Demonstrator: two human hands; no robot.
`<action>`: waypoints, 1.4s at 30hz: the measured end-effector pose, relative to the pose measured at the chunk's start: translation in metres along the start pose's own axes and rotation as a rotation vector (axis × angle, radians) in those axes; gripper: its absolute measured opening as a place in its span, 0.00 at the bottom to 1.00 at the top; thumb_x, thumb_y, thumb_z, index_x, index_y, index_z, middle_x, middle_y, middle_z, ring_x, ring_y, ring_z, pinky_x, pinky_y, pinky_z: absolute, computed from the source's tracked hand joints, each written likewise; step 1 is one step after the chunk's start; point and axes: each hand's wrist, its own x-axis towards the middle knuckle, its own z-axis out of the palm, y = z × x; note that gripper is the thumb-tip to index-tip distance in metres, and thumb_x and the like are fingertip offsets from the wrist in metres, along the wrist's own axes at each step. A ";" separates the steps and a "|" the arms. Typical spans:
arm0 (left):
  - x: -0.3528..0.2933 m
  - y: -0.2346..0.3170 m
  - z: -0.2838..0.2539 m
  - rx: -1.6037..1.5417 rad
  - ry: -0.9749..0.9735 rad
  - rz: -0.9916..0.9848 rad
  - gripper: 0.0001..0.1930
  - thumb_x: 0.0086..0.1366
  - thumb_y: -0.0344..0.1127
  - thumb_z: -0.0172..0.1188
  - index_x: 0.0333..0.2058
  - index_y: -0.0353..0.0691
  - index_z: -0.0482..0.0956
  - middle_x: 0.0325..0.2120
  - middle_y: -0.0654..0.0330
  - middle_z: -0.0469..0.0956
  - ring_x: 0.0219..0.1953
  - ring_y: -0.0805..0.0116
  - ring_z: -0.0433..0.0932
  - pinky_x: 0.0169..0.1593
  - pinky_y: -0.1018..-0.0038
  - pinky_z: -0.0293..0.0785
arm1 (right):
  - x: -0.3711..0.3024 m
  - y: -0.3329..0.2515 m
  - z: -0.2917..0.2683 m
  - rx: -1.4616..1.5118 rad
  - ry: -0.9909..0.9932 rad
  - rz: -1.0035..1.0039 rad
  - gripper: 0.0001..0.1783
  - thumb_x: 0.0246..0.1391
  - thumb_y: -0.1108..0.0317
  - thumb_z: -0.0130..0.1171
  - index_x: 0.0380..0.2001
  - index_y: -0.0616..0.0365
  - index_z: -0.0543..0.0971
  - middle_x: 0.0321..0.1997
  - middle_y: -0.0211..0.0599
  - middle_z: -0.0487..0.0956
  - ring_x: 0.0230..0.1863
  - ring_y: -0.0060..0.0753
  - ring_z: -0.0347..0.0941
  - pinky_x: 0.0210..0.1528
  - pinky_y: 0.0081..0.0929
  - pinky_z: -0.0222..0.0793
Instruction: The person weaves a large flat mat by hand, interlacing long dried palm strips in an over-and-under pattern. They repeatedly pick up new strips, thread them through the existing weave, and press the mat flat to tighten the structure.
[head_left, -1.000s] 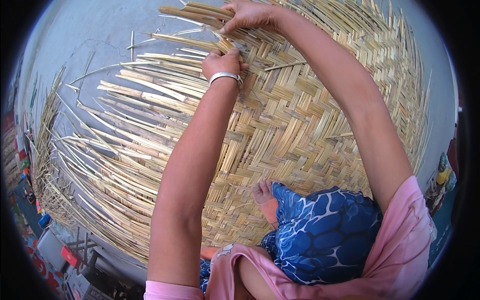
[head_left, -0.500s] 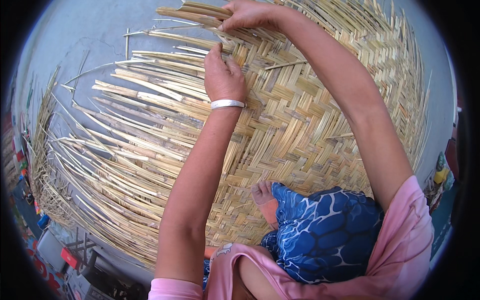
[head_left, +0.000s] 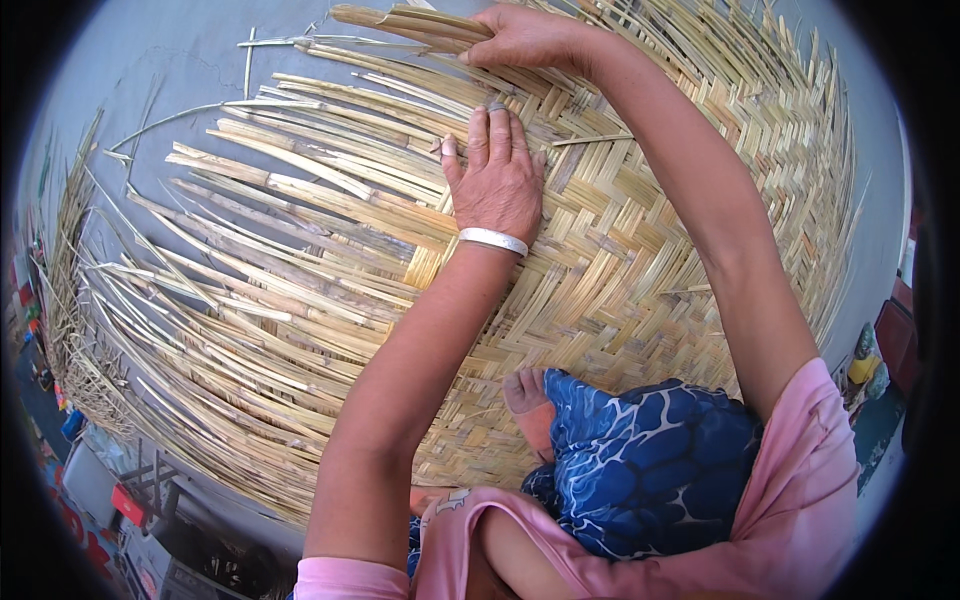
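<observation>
A large herringbone mat [head_left: 620, 270] of pale split reeds spreads over the floor, its unwoven strips [head_left: 270, 310] fanning out to the left. My left hand [head_left: 497, 180], with a silver bangle at the wrist and a grey band on one finger, lies palm down on the weave where the loose ends begin. Its fingers are extended and hold nothing. At the far edge, my right hand [head_left: 530, 38] grips several lifted reed strips [head_left: 405, 22] between thumb and fingers. Their free ends point left. One thin loose strip [head_left: 590, 139] rests on the mat between my arms.
My bare foot [head_left: 528, 395] rests on the mat by my blue patterned trousers [head_left: 650, 460]. A heap of thin stalks [head_left: 80, 320] lies on the grey floor at the left. A red box [head_left: 127, 505] and dark equipment fill the lower left. Colourful items [head_left: 865, 370] lie at the right edge.
My left hand has moved right and slightly nearer, its fingers now spread flat on the weave. My right hand has shifted a little right and nearer, still gripping the reed strips.
</observation>
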 end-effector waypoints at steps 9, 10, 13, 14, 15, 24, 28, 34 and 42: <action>-0.002 0.001 0.006 -0.051 0.040 0.055 0.23 0.59 0.44 0.51 0.51 0.39 0.69 0.54 0.60 0.64 0.60 0.65 0.58 0.59 0.55 0.51 | 0.002 -0.025 0.023 0.202 0.522 -0.092 0.24 0.46 0.63 0.56 0.47 0.63 0.72 0.47 0.50 0.74 0.48 0.42 0.71 0.50 0.29 0.65; -0.003 0.002 0.005 -0.055 0.045 0.069 0.23 0.59 0.43 0.51 0.51 0.39 0.70 0.54 0.60 0.64 0.60 0.64 0.58 0.59 0.55 0.52 | 0.003 -0.038 0.026 0.160 0.588 -0.211 0.23 0.46 0.63 0.56 0.46 0.63 0.72 0.47 0.50 0.73 0.49 0.43 0.71 0.51 0.30 0.65; -0.006 -0.001 0.009 -0.100 0.116 0.117 0.19 0.58 0.40 0.50 0.47 0.38 0.72 0.51 0.58 0.66 0.58 0.62 0.60 0.59 0.54 0.53 | 0.001 -0.069 0.043 0.016 0.738 -0.502 0.21 0.46 0.65 0.56 0.45 0.61 0.72 0.49 0.51 0.71 0.52 0.47 0.67 0.54 0.32 0.62; -0.008 -0.005 0.008 -0.114 0.130 0.121 0.19 0.58 0.39 0.49 0.46 0.38 0.72 0.50 0.57 0.66 0.57 0.61 0.60 0.60 0.53 0.53 | -0.005 -0.080 0.052 -0.012 0.675 -0.543 0.21 0.46 0.65 0.56 0.45 0.61 0.72 0.49 0.51 0.71 0.52 0.47 0.67 0.54 0.32 0.62; -0.007 -0.006 0.008 -0.112 0.145 0.144 0.17 0.58 0.37 0.48 0.45 0.38 0.73 0.49 0.56 0.68 0.56 0.59 0.62 0.60 0.57 0.55 | -0.014 -0.091 0.060 -0.041 0.611 -0.584 0.22 0.46 0.65 0.56 0.46 0.60 0.72 0.49 0.52 0.71 0.52 0.47 0.67 0.54 0.32 0.62; -0.145 -0.046 -0.046 -0.226 0.064 0.446 0.13 0.53 0.34 0.49 0.38 0.39 0.74 0.44 0.55 0.72 0.53 0.60 0.66 0.56 0.61 0.61 | -0.101 -0.122 0.163 -0.388 0.026 -0.723 0.21 0.49 0.65 0.53 0.47 0.59 0.71 0.49 0.43 0.72 0.51 0.43 0.68 0.54 0.36 0.63; -0.294 -0.143 -0.132 -0.087 -0.227 0.408 0.14 0.54 0.35 0.51 0.40 0.41 0.74 0.45 0.58 0.72 0.52 0.64 0.67 0.55 0.63 0.62 | -0.116 -0.160 0.182 -0.548 -0.301 -0.668 0.21 0.49 0.68 0.55 0.48 0.58 0.70 0.52 0.45 0.69 0.55 0.46 0.64 0.57 0.36 0.59; -0.506 -0.225 -0.240 0.069 -0.556 -0.202 0.06 0.55 0.33 0.53 0.32 0.40 0.75 0.26 0.58 0.76 0.31 0.61 0.75 0.36 0.69 0.70 | -0.122 -0.246 0.231 -0.824 -0.575 -0.710 0.17 0.52 0.66 0.54 0.44 0.61 0.72 0.42 0.45 0.75 0.42 0.43 0.74 0.45 0.36 0.70; -0.605 -0.190 -0.142 -1.710 0.430 -1.675 0.13 0.61 0.43 0.57 0.37 0.40 0.74 0.35 0.58 0.78 0.38 0.65 0.78 0.37 0.74 0.75 | -0.126 -0.334 0.401 -1.106 -0.913 -0.833 0.18 0.52 0.69 0.55 0.46 0.63 0.71 0.42 0.45 0.75 0.41 0.43 0.75 0.46 0.36 0.71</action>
